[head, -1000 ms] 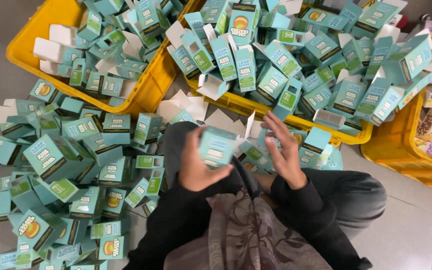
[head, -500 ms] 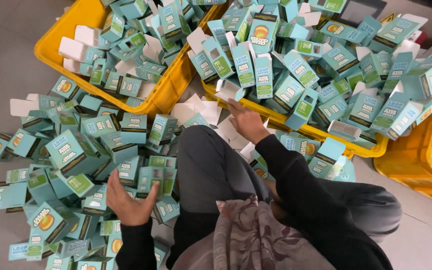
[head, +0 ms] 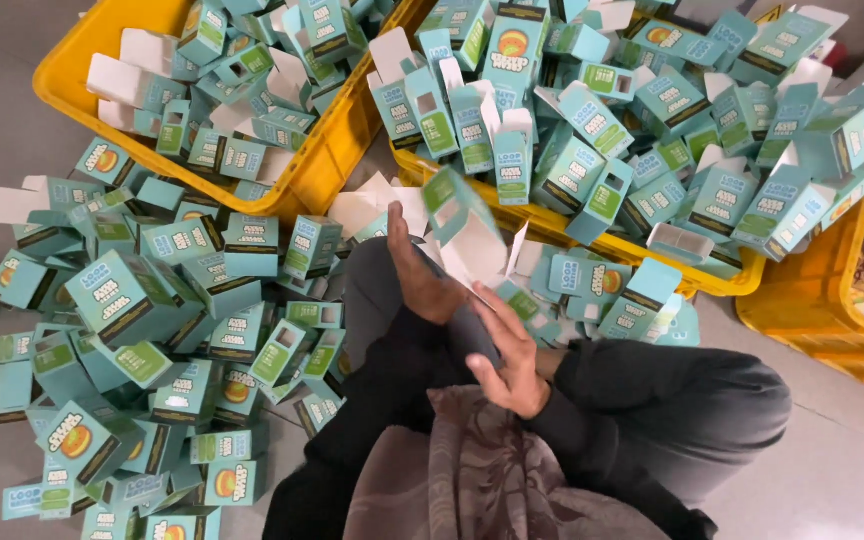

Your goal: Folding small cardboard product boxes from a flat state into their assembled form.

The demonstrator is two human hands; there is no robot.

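Both hands have come back together over the lap since half a second ago, when the left hand was spread low over the floor pile and the right reached up toward the crate. Now the left hand (head: 422, 275) stands edge-up at the middle of the frame, fingers straight, its palm against a teal carton (head: 462, 225) that is tilted and blurred. The right hand (head: 510, 350) sits just below and right of it, fingers loosely curled and half open; its fingertips seem to meet the carton's white flap, though the blur keeps me from telling how firm the hold is.

A heap of boxes (head: 142, 330) of the same teal kind covers the floor across the left half of the frame, packed tight against the person's left knee. At upper left a yellow crate (head: 327, 165) holds more of them, some with white flaps open. A second yellow crate (head: 652, 250), heaped high, fills the upper right, and its rim stands just beyond the held carton. A few folded boxes lie between that rim and the right knee.

At the far right edge a third yellow bin (head: 832, 320) is cut off, with purplish packets in it that are too small to make out. Both upper crates run out of the frame at the top. Dark sleeves hide the wrists, and a patterned cloth (head: 472, 470) covers the lap.

Bare grey floor (head: 842, 470) shows only at lower right and in a strip along the upper left edge.
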